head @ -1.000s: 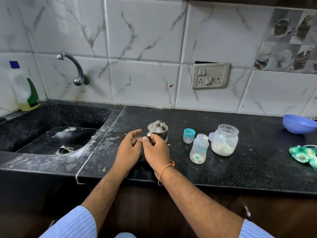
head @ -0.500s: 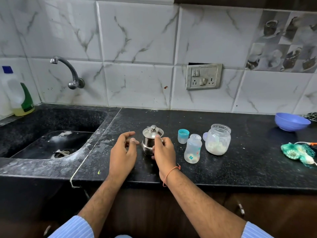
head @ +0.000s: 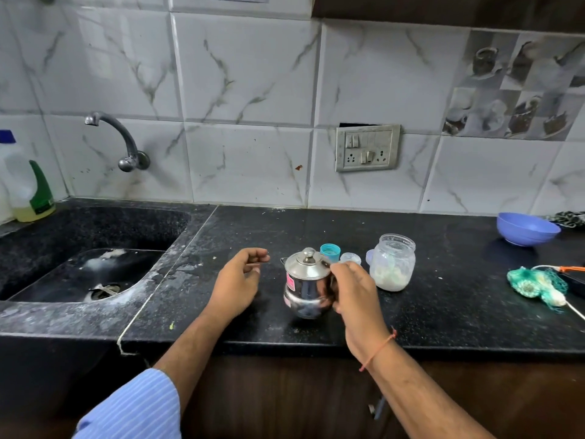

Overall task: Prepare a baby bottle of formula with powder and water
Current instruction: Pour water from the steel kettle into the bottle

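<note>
A small steel lidded pot with a pink sticker hangs just above the black counter, and my right hand grips its handle side. My left hand hovers to the pot's left, fingers curled and apart, holding nothing. Behind my right hand only the open top of the clear baby bottle shows. A teal bottle cap stands behind the pot. A glass jar with white powder at its bottom stands open to the right.
A black sink lies at the left under a wall tap, with a detergent bottle in the corner. A blue bowl and a green mesh scrubber sit at the right. A switch plate is on the tiled wall.
My right hand has closed on the steel pot and lifted it off the counter towards me. My left hand has drawn slightly away to the left.
</note>
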{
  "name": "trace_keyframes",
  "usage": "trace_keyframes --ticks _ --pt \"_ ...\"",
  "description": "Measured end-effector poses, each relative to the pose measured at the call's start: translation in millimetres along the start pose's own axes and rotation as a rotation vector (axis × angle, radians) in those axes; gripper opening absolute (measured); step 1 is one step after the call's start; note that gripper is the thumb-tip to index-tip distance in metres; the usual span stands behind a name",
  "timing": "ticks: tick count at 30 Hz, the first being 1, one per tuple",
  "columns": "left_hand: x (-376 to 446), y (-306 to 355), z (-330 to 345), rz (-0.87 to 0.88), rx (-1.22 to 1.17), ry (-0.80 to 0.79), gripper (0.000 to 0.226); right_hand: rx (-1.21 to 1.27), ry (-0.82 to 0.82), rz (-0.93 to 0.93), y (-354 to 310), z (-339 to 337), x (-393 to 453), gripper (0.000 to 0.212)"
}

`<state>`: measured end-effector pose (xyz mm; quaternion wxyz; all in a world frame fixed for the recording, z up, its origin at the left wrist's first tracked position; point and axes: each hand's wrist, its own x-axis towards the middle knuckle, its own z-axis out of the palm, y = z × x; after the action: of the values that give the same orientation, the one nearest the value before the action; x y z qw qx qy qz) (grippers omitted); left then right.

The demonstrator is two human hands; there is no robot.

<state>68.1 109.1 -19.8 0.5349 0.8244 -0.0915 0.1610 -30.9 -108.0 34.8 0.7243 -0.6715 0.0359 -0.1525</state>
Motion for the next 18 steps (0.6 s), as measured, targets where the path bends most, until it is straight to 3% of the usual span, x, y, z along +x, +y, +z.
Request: trace_keyframes --ticks 6,9,13,18 --pt "11.2 30.3 54.0 0.077 0.027 -0.308 0.048 0.091 0.070 -0.003 -33.2 -60.7 -8.0 0.010" --pt "11.1 47.7 82.5 0.045 0.010 -0.415 0.069 0.102 0.145 -0.011 -47.0 -86.1 -6.5 0.020" --pt "7.6 63.1 108.2 0.026 -0.021 -0.430 0.103 0.138 0.231 -0.027 -57.5 -109.8 0.9 0.039" --pt "2.3 70.7 117.4 0.065 0.072 -0.380 0.066 0.100 0.274 -0.049 -55.6 -127.7 17.3 0.046"
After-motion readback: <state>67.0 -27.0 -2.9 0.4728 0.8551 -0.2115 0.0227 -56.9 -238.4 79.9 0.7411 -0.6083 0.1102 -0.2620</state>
